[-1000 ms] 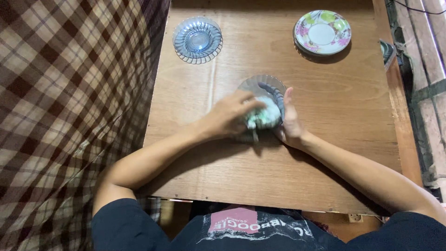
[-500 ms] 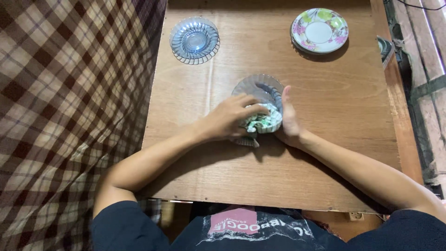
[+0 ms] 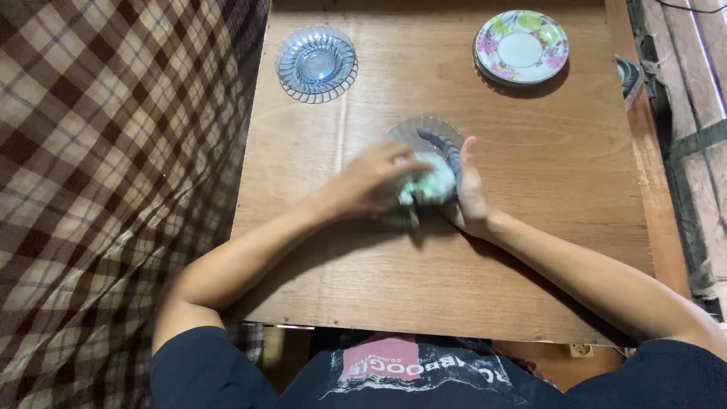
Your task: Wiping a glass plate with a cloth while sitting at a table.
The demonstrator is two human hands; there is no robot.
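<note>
1. Two bare hands meet over one clear bluish glass saucer with a fluted rim [image 3: 424, 136], which sits near the middle of the brown wooden bench [image 3: 545, 212], slightly toward the far edge.
2. Right hand [image 3: 471, 198] stands on its edge against the saucer's right side, palm facing left and fingers straight and wide, apparently bracing the dish so that it does not slide.
3. Left hand [image 3: 372, 182] is curled, fingers narrow, around a crumpled pale green and white cloth [image 3: 430, 188] and presses it into the saucer. This hand is blurred, so its exact grip on the cloth cannot be told.
4. A corner of the cloth hangs over the saucer's near rim onto the bench.
5. A second blue glass saucer with a ribbed, scalloped rim [image 3: 316, 64] rests alone near the far left corner of the bench, well apart from the hands.
6. A white ceramic saucer with pink and green flowers [image 3: 521, 47] lies near the far right corner, also well apart.
7. The bench top is a plywood sheet with visible grain and small nails along its near edge.
8. A brown and cream checked cloth [image 3: 113, 189] hangs along the whole left edge of the bench.
9. Rough wooden planks [image 3: 693, 113] run beyond the right edge.
10. The person's dark shirt [image 3: 394, 379] shows at the near edge.
</note>
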